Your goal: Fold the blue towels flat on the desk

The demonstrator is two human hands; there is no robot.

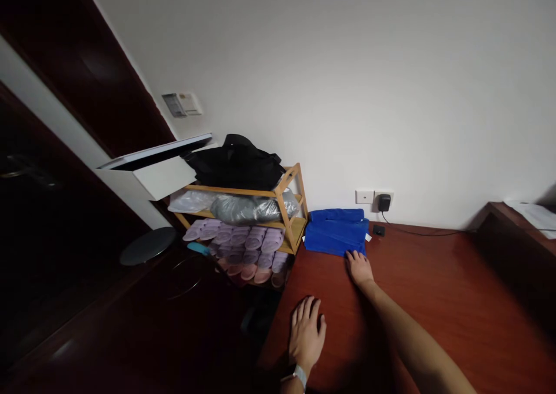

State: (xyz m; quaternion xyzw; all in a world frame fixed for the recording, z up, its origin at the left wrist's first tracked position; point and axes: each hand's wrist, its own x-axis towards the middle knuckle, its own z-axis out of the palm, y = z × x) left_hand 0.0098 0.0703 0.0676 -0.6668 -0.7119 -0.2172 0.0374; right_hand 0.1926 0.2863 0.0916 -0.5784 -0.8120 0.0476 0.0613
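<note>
A small stack of folded blue cloths [334,233] lies at the back left of the reddish-brown desk [425,284], against the wall. White tags poke out at its left and right sides. My right hand [359,268] rests palm down at the stack's front right corner, fingertips at the cloth's edge and not visibly closed round it. Nearer to me, my left hand [306,333] lies flat on the desk near its left edge, fingers outstretched and holding nothing. A watch with a light band [299,373] is on the left wrist.
Left of the desk stands a wooden rack [284,208] with purple and pink slippers [256,240], plastic-wrapped bundles [243,208] and a black bag [238,162]. An open white box [163,177] juts out beside the bag. A plugged-in black adapter [384,203] trails a cable along the wall. A round stool [148,246] stands at left.
</note>
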